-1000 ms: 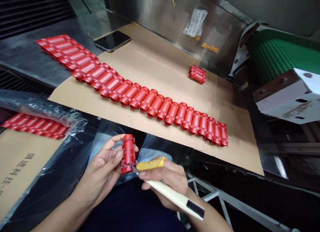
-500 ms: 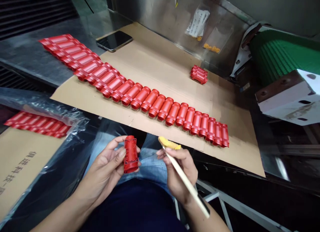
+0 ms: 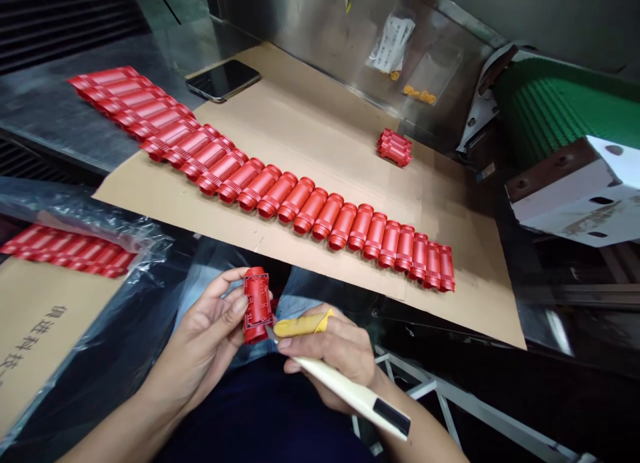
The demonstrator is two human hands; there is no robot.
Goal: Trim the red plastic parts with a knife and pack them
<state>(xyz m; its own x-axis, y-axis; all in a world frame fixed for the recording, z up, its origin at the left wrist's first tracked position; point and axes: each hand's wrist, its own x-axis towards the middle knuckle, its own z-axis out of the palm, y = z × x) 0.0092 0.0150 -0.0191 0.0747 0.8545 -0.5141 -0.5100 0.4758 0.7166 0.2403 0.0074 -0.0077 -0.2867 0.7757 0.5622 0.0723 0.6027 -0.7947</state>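
Note:
My left hand (image 3: pixel 213 330) is closed round a red plastic half-shell (image 3: pixel 257 300), held nearly upright above my lap. Its hollow inner side, edged by a dark seal line, faces me. In my right hand (image 3: pixel 340 356) is a knife (image 3: pixel 345 390) with a cream handle and a black patch near its end. A yellow finger cot (image 3: pixel 303 324) covers the index finger. The knife's thin blade is at the lower right edge of the half-shell; whether it touches cannot be made out. Beyond my hands a long row of similar red parts (image 3: pixel 303 200) lies side by side.
Cardboard (image 3: pixel 320 126) covers much of the metal bench, with a phone (image 3: pixel 225 80) and a small red stack (image 3: pixel 394 148) on it. A green conveyor belt (image 3: pixel 550 103) stands at right. At left, more red parts (image 3: pixel 75 250) lie in a plastic-lined carton (image 3: pixel 40 330).
My right hand has swung left and down, bringing the knife blade from apart to the half-shell's lower edge. The left hand holds the half-shell much as before. The view has shifted slightly.

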